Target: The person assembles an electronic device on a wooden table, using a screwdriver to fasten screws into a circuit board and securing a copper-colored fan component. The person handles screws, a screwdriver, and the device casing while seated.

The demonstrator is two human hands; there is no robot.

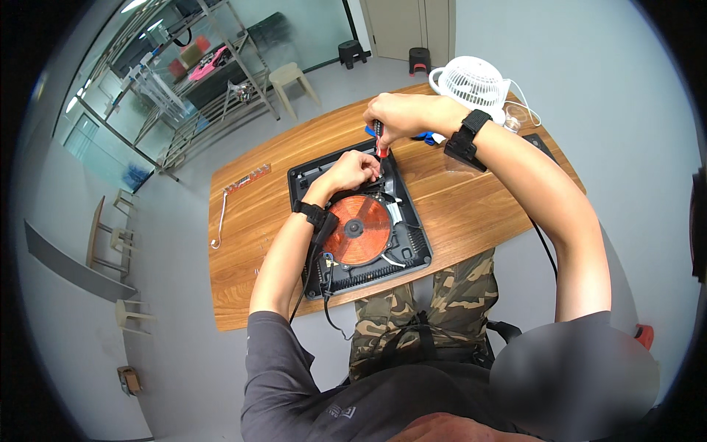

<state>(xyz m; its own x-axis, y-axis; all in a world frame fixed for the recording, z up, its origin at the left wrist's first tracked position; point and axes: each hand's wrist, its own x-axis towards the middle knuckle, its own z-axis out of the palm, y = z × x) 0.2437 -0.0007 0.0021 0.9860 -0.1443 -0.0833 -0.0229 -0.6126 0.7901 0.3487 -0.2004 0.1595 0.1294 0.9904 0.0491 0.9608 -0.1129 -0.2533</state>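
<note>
An opened induction cooker [421, 247] lies on the wooden table in front of me, its dark lower housing holding a round copper coil [366, 247]. My right hand [389, 118] is closed round the handle of a screwdriver [382, 153] with red and black parts. The screwdriver stands nearly upright, pointing down at the far part of the housing. Beside its lower end is my left hand [355, 169], fingers pinched together; whatever they grip is too small to make out. The screwdriver's tip is hard to see among dark parts there.
A white fan [471, 82] stands at the table's far right, with a blue item [425, 138] near my right forearm. At left lie a circuit board strip [250, 177] and a white cable [222, 221]. A black cord [328, 302] hangs over the near edge.
</note>
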